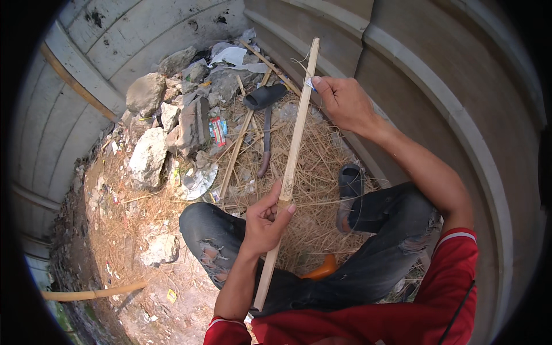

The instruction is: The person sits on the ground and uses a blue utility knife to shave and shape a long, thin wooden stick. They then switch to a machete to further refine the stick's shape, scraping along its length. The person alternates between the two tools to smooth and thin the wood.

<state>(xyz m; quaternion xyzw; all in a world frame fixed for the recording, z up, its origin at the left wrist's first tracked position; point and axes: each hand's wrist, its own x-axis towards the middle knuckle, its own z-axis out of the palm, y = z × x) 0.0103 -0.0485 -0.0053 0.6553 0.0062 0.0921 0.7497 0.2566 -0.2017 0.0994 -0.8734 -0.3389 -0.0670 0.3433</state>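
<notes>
A long, pale, squared wooden stick [299, 129] slants across the middle, its far end up and its near end by my lap. My left hand [266, 221] is closed round its lower part, thumb on top. Close to the far end, my right hand [344, 103] pinches a small blue-and-white flat piece [311, 84] against the stick's side. What kind of piece it is I cannot make out, as the fingers cover most of it. A thin curled shaving [300, 62] stands off the wood beside it.
Dry straw [310, 230] covers the ground between my legs. Beyond lie a loose black sandal [264, 96], a brown-handled blade [267, 135] and thin sticks [234, 158]. Rocks [148, 155] are heaped at left. A corrugated wall [437, 103] rises at right; an orange object [322, 267] sits by my thigh.
</notes>
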